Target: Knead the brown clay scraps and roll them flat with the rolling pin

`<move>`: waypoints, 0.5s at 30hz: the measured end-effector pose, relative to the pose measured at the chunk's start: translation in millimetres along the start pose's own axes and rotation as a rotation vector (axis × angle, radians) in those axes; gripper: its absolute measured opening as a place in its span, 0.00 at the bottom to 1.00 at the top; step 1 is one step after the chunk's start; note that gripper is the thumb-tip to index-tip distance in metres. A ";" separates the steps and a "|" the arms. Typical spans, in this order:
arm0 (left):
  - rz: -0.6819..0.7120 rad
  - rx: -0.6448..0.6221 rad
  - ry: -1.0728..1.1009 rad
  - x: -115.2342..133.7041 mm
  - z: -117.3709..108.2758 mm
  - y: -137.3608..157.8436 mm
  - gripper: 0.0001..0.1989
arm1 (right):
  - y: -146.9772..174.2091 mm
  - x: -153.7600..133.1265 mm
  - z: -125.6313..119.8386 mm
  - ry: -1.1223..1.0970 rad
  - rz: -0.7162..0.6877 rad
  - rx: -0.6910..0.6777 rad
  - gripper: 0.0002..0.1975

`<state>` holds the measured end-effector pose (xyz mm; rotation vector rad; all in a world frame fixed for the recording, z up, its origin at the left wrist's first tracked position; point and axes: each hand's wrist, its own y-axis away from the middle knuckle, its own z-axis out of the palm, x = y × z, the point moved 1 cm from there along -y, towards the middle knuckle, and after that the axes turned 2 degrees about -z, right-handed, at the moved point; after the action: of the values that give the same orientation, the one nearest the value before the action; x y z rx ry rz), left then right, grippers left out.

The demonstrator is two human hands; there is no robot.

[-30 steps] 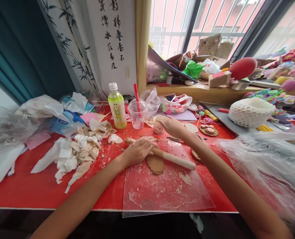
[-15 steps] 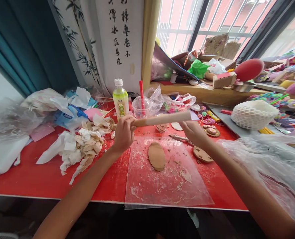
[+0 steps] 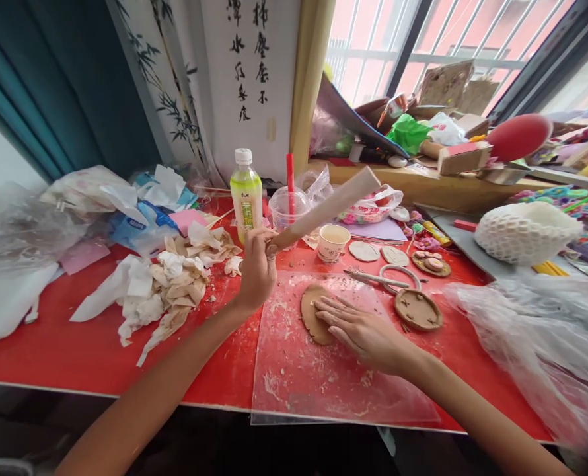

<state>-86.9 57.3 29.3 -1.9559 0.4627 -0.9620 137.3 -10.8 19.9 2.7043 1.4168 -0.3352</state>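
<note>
My left hand (image 3: 258,272) is wrapped round one end of a wooden rolling pin (image 3: 326,208), which tilts up to the right above the table. With fingers stretched out, my right hand (image 3: 356,330) lies flat on the right side of an oval slab of brown clay (image 3: 310,311). The slab rests on a clear plastic sheet (image 3: 294,390) strewn with clay scraps. Just right of the sheet sits a round clay dish (image 3: 417,309) with small bits in it. Scissors (image 3: 380,279) lie behind my right hand.
Crumpled tissues (image 3: 175,291) pile up at the left. A drink bottle (image 3: 246,198), a plastic cup with red straw (image 3: 290,201) and a paper cup (image 3: 332,243) stand at the back. White clay discs (image 3: 364,251) lie near the paper cup. Plastic bags (image 3: 526,344) cover the right side.
My right hand has left the rolling pin's far end and come down onto the clay slab. The pin, still in my left hand, now tilts more steeply. The view has shifted slightly.
</note>
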 end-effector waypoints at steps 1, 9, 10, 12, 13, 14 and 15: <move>0.005 -0.026 0.006 0.5 1.7 2.5 0.06 | -4.5 2.1 0.1 -0.012 0.000 0.034 0.23; 0.024 -0.159 -0.030 -6.5 15.8 20.8 0.08 | -1.0 9.3 1.1 -0.236 0.140 0.117 0.22; 0.017 -0.169 -0.037 -7.6 17.3 22.3 0.08 | 3.2 10.4 -0.8 -0.260 0.163 0.143 0.22; 0.008 -0.182 -0.048 -9.3 19.5 24.4 0.08 | 8.1 13.7 -4.7 -0.291 0.221 0.191 0.22; 0.007 -0.189 -0.052 -9.7 20.2 25.1 0.08 | 8.1 15.3 -5.9 -0.286 0.246 0.204 0.22; 0.008 -0.196 -0.055 -10.0 20.6 25.6 0.09 | 6.5 16.5 -6.1 -0.264 0.258 0.207 0.22; 0.010 -0.203 -0.056 -10.0 20.9 26.0 0.09 | 3.5 16.8 -5.1 -0.231 0.252 0.205 0.22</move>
<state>-75.8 61.1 -3.5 -2.1540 0.5553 -0.8801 150.1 1.5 21.0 2.8425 1.0186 -0.7808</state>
